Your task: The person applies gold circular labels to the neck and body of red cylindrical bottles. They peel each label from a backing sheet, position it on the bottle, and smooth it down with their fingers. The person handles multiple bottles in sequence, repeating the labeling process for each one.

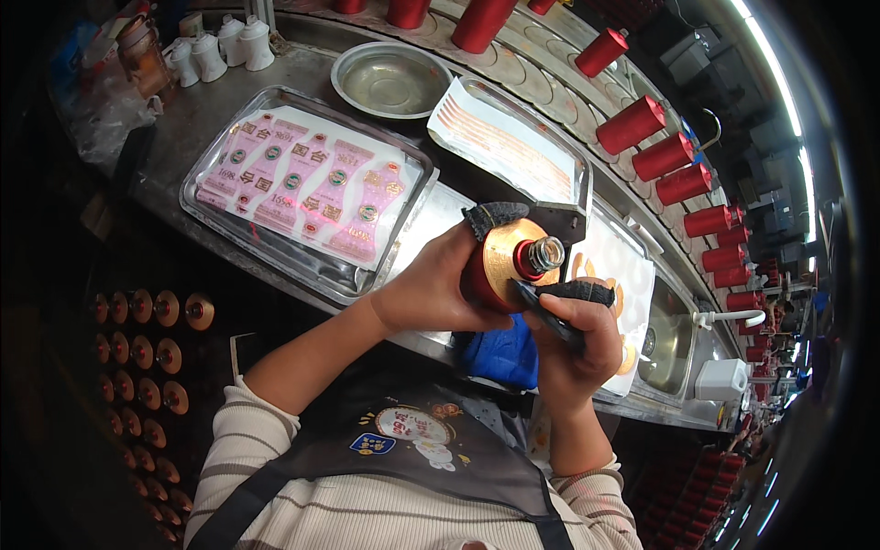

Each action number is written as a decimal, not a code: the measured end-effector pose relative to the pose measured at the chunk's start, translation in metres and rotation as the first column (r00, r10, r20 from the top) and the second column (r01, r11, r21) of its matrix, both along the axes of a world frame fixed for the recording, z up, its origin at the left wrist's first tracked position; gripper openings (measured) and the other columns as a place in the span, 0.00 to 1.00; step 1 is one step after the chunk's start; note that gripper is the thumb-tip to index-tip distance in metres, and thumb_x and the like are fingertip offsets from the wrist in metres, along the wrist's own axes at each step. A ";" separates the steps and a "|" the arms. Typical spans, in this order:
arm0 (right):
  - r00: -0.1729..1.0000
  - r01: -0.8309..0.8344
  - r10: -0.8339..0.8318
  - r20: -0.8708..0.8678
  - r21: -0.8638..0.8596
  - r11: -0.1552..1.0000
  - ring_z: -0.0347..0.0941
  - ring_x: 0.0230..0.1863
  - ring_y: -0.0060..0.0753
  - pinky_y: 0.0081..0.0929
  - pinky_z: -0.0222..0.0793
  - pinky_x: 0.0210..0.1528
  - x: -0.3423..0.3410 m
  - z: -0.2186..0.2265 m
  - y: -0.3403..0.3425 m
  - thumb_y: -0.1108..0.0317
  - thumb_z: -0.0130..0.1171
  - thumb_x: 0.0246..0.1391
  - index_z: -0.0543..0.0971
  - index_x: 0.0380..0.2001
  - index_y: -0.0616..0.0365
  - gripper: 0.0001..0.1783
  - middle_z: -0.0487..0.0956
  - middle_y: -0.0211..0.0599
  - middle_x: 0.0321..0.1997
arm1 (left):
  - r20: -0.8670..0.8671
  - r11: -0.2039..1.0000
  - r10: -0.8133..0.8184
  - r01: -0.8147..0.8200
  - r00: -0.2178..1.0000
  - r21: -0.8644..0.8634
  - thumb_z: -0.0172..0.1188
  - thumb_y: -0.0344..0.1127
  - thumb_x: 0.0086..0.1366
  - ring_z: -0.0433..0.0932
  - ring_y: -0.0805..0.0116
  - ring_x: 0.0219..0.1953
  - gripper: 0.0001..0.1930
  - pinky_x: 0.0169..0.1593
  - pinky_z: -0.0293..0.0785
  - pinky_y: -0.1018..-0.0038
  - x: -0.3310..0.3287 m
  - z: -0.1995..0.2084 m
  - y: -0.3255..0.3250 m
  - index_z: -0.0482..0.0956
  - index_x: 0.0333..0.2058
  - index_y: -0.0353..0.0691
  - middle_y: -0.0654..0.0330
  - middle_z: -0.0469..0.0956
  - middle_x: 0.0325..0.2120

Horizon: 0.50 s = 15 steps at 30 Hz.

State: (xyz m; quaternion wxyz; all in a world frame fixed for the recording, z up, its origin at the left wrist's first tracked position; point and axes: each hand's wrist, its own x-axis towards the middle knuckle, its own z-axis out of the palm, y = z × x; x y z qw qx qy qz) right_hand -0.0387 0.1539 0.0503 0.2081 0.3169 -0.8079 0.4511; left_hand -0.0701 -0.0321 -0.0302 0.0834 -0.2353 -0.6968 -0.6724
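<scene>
A red bottle with a gold shoulder and a bare glass mouth leans toward the far right above the bench edge. My left hand is wrapped round its body, with a black cover on one finger. My right hand, also with a black-covered finger, closes on a small dark tool. The tool's tip meets the gold shoulder beside the neck; its exact kind is not clear. Just beyond my right hand lies a white sheet with gold stickers. A blue cloth sits below the bottle.
On the left a metal tray bears pink labels. Behind stand a metal bowl and a sheet of orange strips. Red bottles line a conveyor. A sink is at right; several bottles stand low left.
</scene>
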 end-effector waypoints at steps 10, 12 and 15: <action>0.985 -0.106 0.117 -0.128 0.095 0.990 0.76 0.34 0.45 0.35 0.73 0.39 0.017 -0.001 -0.029 0.85 0.66 0.35 0.84 0.39 0.61 0.22 0.79 0.41 0.34 | -0.091 0.923 0.385 -0.384 0.918 0.027 0.75 0.42 0.52 0.72 0.44 0.55 0.46 0.59 0.68 0.55 0.020 -0.014 0.042 0.57 0.64 0.34 0.44 0.70 0.53; 0.979 0.081 -0.073 -0.190 0.036 0.996 0.77 0.35 0.43 0.33 0.72 0.39 0.016 0.000 -0.016 0.85 0.71 0.40 0.82 0.39 0.62 0.19 0.80 0.42 0.34 | -0.127 0.938 0.341 -0.347 0.932 -0.026 0.75 0.40 0.51 0.72 0.44 0.56 0.46 0.60 0.68 0.57 0.019 -0.013 0.033 0.58 0.64 0.35 0.44 0.69 0.55; 0.965 -0.008 0.061 -0.254 0.204 0.979 0.76 0.37 0.42 0.33 0.73 0.38 0.007 0.004 -0.022 0.84 0.69 0.38 0.84 0.38 0.58 0.20 0.81 0.39 0.36 | -0.139 0.955 0.279 -0.290 0.950 -0.068 0.76 0.38 0.48 0.71 0.44 0.58 0.45 0.62 0.68 0.57 0.017 -0.014 0.022 0.62 0.63 0.37 0.44 0.67 0.58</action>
